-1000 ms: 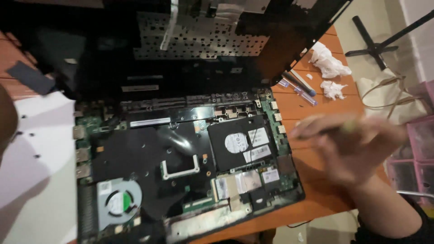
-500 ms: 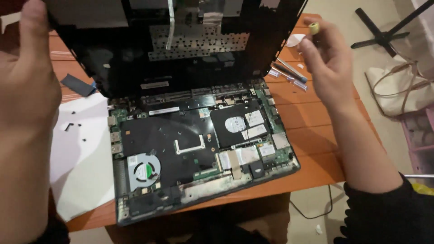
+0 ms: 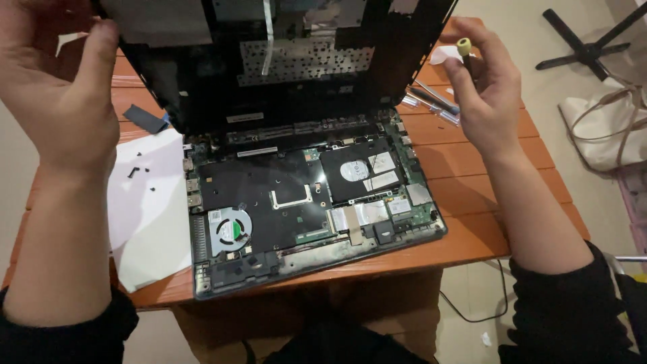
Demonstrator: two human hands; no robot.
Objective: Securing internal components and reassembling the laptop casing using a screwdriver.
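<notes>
On the wooden table (image 3: pixel 465 236), the opened laptop (image 3: pixel 303 202) lies gutted, both hands gripping its raised cover (image 3: pixel 283 61).

the left hand (image 3: pixel 57 94) has come up to the raised keyboard cover's (image 3: pixel 283 61) left edge; the right hand (image 3: pixel 482 87) rose from the laptop base (image 3: pixel 303 202) to the cover's right edge.

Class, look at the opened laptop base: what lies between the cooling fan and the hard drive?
In the head view, a black shielding sheet with a small metal bracket lies between the fan and the drive.
</notes>
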